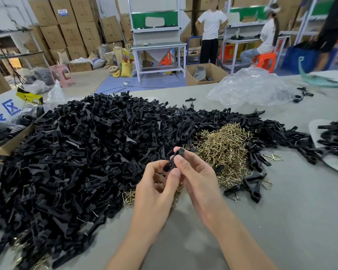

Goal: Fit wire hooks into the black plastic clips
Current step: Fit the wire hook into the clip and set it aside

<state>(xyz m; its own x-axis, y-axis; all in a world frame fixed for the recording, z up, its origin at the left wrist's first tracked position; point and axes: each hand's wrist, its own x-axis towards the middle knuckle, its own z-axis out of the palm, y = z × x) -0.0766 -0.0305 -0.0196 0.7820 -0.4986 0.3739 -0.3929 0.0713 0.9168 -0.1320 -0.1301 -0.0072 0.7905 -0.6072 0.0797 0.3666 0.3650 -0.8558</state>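
- Centrally, just above the grey worktop (281, 221), both bare hands hold one small black plastic clip (173, 160) between them, tilted with its upper end away from the person.
- Left hand (154, 193): its fingers (174, 177) are curled inward, thumb and forefinger pinching the clip's lower end.
- Right hand (198, 178): its fingers (186, 162) are pressed together round the clip's upper end, the fingertip lying over the top.
- Whether a wire hook already sits in the held clip cannot be told.
- A large heap of loose black plastic clips (76, 152) covers the worktop's left and far side, reaching up to the left hand.
- A tangled mound of brass-coloured wire hooks (222, 151) lies just beyond and right of the hands, touching the black heap.
- A few black clips with wire hooks fitted (250, 184) lie near the right hand, beside the mound.
- A crumpled clear plastic bag (250, 86) rests at the worktop's far right.
- A brown cardboard box (8, 147) stands at the left edge.
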